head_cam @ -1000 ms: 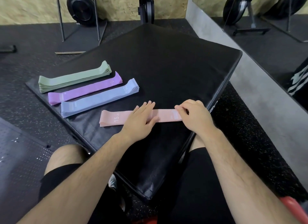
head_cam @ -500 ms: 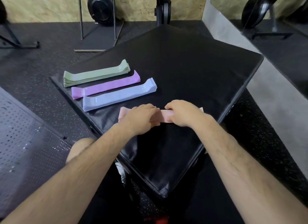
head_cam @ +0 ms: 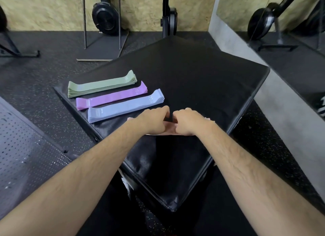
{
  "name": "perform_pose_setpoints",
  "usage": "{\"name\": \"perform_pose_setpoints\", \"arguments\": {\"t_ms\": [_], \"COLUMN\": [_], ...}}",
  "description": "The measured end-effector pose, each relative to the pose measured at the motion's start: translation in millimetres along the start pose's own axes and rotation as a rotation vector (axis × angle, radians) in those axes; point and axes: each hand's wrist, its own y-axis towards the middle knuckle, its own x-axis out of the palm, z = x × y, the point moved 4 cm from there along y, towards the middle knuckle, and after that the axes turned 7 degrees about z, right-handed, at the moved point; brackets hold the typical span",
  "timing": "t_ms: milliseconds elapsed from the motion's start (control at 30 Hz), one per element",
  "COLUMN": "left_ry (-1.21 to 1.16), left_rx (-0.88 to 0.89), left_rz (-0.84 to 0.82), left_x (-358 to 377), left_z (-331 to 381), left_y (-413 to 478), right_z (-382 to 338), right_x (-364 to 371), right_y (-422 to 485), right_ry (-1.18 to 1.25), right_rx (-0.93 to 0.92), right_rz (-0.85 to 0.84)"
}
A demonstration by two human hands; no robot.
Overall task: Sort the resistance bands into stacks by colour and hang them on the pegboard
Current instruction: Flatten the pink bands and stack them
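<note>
Pink bands [head_cam: 169, 131] in both curled hands [head_cam: 155, 120]

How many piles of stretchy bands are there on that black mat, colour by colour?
Green pile: 1
Purple pile: 1
Blue pile: 1
Pink pile: 1, mostly hidden, gripped by the left hand and right hand
Total: 4 piles. The number of bands in each pile cannot be told.

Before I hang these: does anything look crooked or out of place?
Nothing stands out. The green stack, purple stack and blue stack lie parallel on the black pad. The left hand and right hand grip the pink bands, mostly hiding them.
</note>
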Motion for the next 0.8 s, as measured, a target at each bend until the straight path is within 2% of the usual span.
{"name": "perform_pose_setpoints", "arguments": {"t_ms": [133,267,367,600,800], "left_ry": [-0.022,-0.058,-0.148,-0.72,-0.817], "left_rx": [0.043,0.026,0.018,-0.125,-0.155], "left_rz": [-0.05,-0.048,0.069,0.314,0.544], "left_x": [1.8,-1.5,-16.2,-81.1,-148.2], "left_z": [8.6,12.9,11.3,-14.6,-46.5], "left_y": [-3.3,-19.6,-36.3,-82.7,-137.6], "right_z": [-4.9,-9.2,-14.4,-61.6,-122.7], "right_x": [6.5,1.1,-14.9,-79.1,-123.1], "right_y": [-17.7,-36.4,-47.5,-64.2,-58.0], "right_ry": [-0.074,0.031,0.184,0.486,0.567], "right_rx": [-0.05,-0.089,-0.123,-0.262,-0.373], "right_rz": [0.172,0.328,0.447,0.644,0.651]}}
